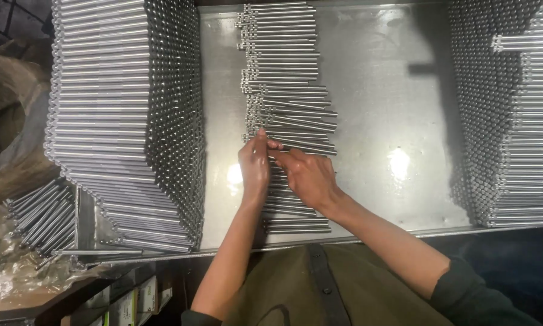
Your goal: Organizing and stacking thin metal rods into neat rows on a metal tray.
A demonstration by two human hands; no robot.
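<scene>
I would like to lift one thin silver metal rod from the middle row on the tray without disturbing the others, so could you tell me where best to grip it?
Probably at its right end, coming from the right. The thin silver metal rods lie flat, side by side and touching on the shiny steel tray, leaving no gap along their length. Their right ends are staggered, so some stick out free. Both the left hand and right hand rest on the row.

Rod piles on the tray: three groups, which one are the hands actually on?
The single-layer middle row of rods. Left hand and right hand rest on its near part; the tall left stack and right stack stand untouched.
</scene>
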